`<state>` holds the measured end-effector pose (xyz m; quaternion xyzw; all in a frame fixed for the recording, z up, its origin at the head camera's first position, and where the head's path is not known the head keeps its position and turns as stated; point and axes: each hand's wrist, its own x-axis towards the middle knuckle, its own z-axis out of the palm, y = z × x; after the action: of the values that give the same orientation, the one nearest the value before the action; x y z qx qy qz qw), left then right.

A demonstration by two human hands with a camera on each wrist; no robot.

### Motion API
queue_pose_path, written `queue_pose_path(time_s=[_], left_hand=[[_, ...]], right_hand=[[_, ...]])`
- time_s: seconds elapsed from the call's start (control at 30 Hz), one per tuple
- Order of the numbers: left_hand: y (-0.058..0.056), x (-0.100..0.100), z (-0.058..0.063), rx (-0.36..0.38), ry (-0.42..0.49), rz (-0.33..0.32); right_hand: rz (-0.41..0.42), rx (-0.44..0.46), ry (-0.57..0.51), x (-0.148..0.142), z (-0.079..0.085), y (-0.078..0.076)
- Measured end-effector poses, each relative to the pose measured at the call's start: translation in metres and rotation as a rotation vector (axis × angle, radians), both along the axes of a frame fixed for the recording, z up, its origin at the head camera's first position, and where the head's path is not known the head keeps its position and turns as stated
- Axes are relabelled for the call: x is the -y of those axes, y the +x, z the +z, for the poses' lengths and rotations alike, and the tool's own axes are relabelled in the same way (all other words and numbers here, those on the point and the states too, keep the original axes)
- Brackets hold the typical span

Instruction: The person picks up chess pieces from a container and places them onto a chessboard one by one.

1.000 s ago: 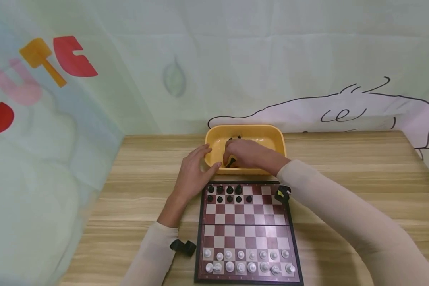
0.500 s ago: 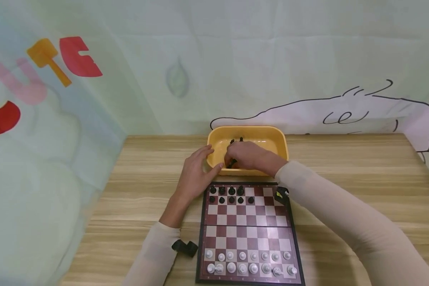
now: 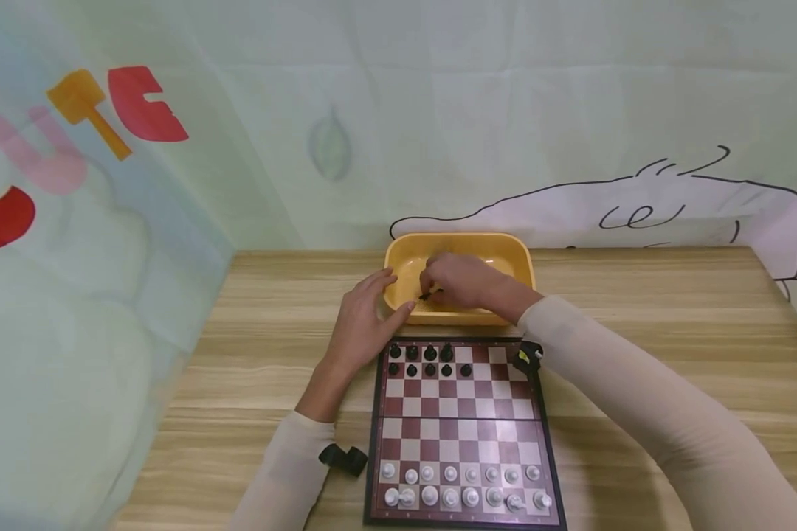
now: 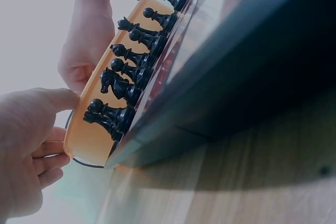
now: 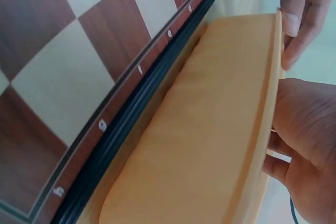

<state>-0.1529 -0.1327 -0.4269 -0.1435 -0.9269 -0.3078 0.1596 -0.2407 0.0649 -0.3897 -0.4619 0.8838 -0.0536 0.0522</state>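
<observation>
At the left front corner of a yellow plastic tub [image 3: 465,318], my left hand [image 3: 359,324] holds the rim, thumb on the front and fingers over the left side. My right hand [image 3: 461,280] reaches down inside the tub with its fingers curled. A small black chess piece [image 3: 432,295] shows at those fingertips, partly hidden by the hand. From the right wrist, the tub wall [image 5: 194,108] hides the right fingertips. Directly in front of the tub lies a brown-and-cream chessboard [image 3: 465,409]. Black pieces stand at its far left, among them a knight [image 4: 116,83].
White chess pieces [image 3: 450,473] stand in two rows at the board's near end. The wooden table [image 3: 266,346] extends to both sides. A printed cloth backdrop [image 3: 438,147] rises right behind the tub. A black wrist strap [image 3: 343,460] sits on the left sleeve.
My right hand has shifted slightly up and back within the tub, and the black chess piece at its fingertips has moved with it. My left hand stays at the tub's corner.
</observation>
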Motion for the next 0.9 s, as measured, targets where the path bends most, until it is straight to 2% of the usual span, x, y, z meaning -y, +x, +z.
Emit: queue_pose_path(time_s=[0.27,0.5,0.73,0.9], left_hand=[[0.001,0.0,0.001,0.008,-0.005,0.011],[0.001,0.001,0.002,0.011,-0.008,0.009],[0.001,0.0,0.002,0.011,-0.007,0.002],[0.001,0.0,0.002,0.016,0.0,-0.001]], right_hand=[[-0.063,0.005,-0.056,-0.008,0.001,-0.005],[-0.122,0.057,-0.1,-0.015,0.001,-0.003],[-0.166,0.144,-0.251,-0.025,0.003,0.005],[-0.162,0.159,-0.343,-0.032,0.006,0.012]])
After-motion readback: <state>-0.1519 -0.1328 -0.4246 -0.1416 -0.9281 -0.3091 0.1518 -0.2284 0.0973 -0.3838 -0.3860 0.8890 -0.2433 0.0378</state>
